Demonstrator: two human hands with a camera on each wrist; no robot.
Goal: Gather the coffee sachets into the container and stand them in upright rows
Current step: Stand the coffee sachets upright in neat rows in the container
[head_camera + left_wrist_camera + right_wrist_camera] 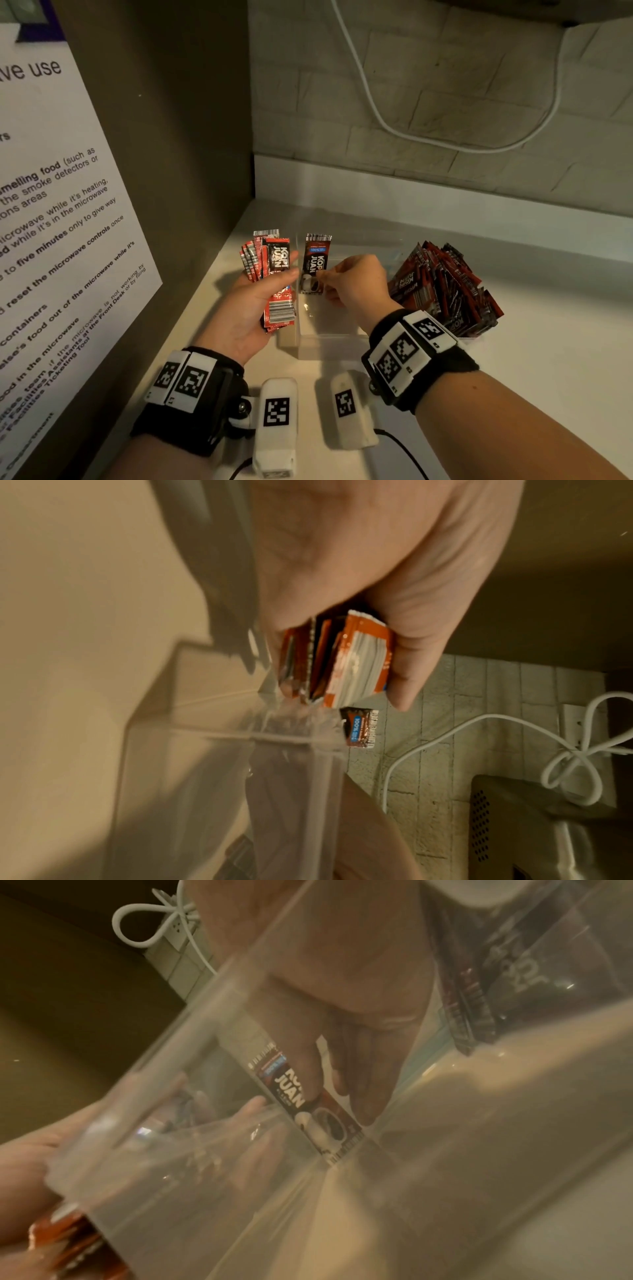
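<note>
My left hand (260,298), palm up, grips a stack of red and black coffee sachets (275,274) just left of the clear container (329,342). The right hand (329,274) pinches a single dark sachet (315,263) and holds it upright, its lower end down inside the container near the left wall. In the right wrist view this single sachet (308,1110) shows through the clear container wall (192,1123), with the fingers (363,1074) on it. In the left wrist view the thumb presses on the stack (342,664), and the single sachet (363,729) shows just past it.
A second clear bin at the right holds a loose heap of red and black sachets (445,291). A printed notice (51,205) covers the left wall. A white cable (376,113) hangs on the tiled back wall. A microwave (514,818) stands nearby.
</note>
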